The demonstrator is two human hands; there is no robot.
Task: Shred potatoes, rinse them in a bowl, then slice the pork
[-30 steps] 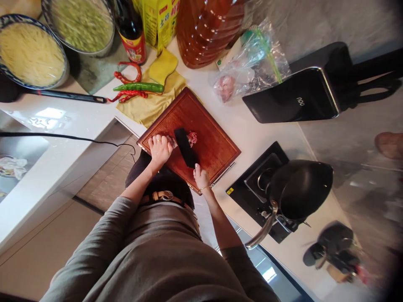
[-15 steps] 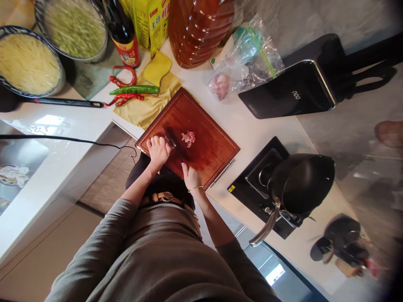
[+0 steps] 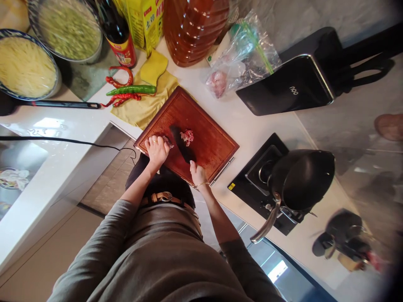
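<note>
On the red-brown wooden cutting board (image 3: 204, 126) the left hand (image 3: 156, 149) is curled, its grip pressed down on a piece of raw meat (image 3: 168, 142) at the board's near-left edge; only a sliver of that meat shows past the fingers. The right hand (image 3: 197, 173) has its grip closed around the handle of a dark cleaver (image 3: 182, 144), whose broad blade lies between the held piece and a small heap of cut meat (image 3: 187, 136) just beyond it, near the middle of the board. Whether the blade edge touches the wood cannot be told from this angle.

The board sits on a white worktop (image 3: 245, 121), partly over a yellow cloth (image 3: 143, 109) on which a green chilli (image 3: 130, 89) and several red chillies (image 3: 121, 98) lie. Behind them stand a dark sauce bottle (image 3: 117, 31) with a red label, too blurred to read, a yellow carton (image 3: 146, 21) printed with red Chinese characters, and a big amber oil jug (image 3: 193, 29). A clear plastic bag (image 3: 239, 63) holds more pink meat. A black appliance (image 3: 289, 86) bears pale lettering that looks like "noo". To the right a black wok (image 3: 302, 178) rests on a cooktop (image 3: 252, 176). At far left are a bowl of pale shreds (image 3: 25, 67) and a bowl of greenish shreds (image 3: 67, 27).
</note>
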